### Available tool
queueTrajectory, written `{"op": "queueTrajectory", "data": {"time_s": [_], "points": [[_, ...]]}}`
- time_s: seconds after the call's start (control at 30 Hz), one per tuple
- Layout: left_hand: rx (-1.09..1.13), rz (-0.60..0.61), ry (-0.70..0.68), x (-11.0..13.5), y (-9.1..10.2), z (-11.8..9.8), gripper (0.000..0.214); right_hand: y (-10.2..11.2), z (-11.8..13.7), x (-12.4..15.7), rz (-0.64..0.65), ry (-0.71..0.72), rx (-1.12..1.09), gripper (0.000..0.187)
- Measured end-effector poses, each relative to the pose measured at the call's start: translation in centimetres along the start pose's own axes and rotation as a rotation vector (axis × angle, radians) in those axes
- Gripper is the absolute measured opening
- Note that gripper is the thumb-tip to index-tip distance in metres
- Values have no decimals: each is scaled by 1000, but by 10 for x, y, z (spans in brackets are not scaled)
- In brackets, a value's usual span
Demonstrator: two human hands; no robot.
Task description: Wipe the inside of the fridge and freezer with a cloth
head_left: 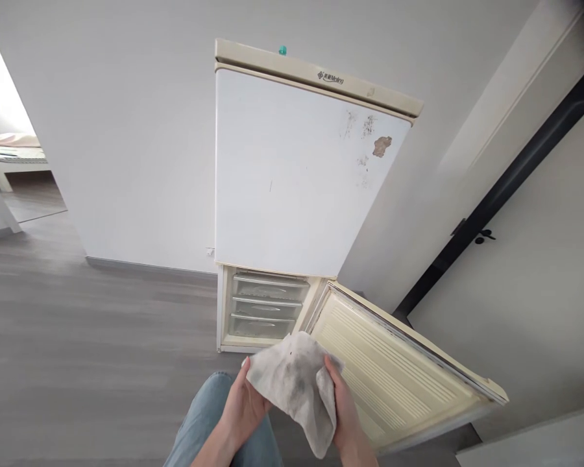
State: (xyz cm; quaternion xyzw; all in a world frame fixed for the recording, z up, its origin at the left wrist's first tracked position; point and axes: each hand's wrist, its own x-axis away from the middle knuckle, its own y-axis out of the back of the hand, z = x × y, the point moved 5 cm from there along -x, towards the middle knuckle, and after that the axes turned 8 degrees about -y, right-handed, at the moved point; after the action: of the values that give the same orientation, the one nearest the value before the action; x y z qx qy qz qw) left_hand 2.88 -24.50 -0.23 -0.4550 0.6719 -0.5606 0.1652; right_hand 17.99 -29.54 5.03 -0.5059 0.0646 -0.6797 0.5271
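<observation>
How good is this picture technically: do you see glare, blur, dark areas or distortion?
In the head view, the far room at upper left is partly washed out to white; in the head view, the top-right corner is dark; also in the head view, the refrigerator looks tapered downward, and the floor seems smeared, while the cloth is fairly clear.
</observation>
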Motion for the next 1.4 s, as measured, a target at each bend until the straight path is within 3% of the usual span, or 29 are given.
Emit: {"op": "queueTrajectory", "data": {"time_s": [0.1, 0.17, 0.37, 0.47, 0.57, 0.77, 1.03, 1.17, 1.3, 1.4], "points": [[12, -19, -102, -15, -5, -23, 30, 4, 5, 6, -36, 18, -40, 48], [35, 42, -131, -22, -12, -34, 29, 5, 7, 9, -51, 35, -62, 49], [243, 582, -51, -12, -57, -52, 51, -1, 6, 25, -31, 38, -95, 54], [263, 713, -44, -4, -73, -60, 57, -6, 5, 33, -20, 66, -115, 58], [208, 652, -71, -4, -79, -65, 54, -9, 5, 38, -3, 94, -128, 59], [66, 331, -139, -9, -76, -71, 39, -13, 8, 41, 57, 152, -71, 54], [90, 248, -113, -3, -87, -70, 37, -16, 8, 48, 69, 178, -7, 57], [43, 96, -182, 0, -92, -72, 43, -17, 9, 47, 64, 181, -37, 57], [-174, -12, -326, 4, -91, -73, 53, -17, 9, 40, 76, 175, -61, 61], [-543, 50, -372, 12, -94, -63, 61, -19, 5, 31, 96, 181, -37, 67]]}}
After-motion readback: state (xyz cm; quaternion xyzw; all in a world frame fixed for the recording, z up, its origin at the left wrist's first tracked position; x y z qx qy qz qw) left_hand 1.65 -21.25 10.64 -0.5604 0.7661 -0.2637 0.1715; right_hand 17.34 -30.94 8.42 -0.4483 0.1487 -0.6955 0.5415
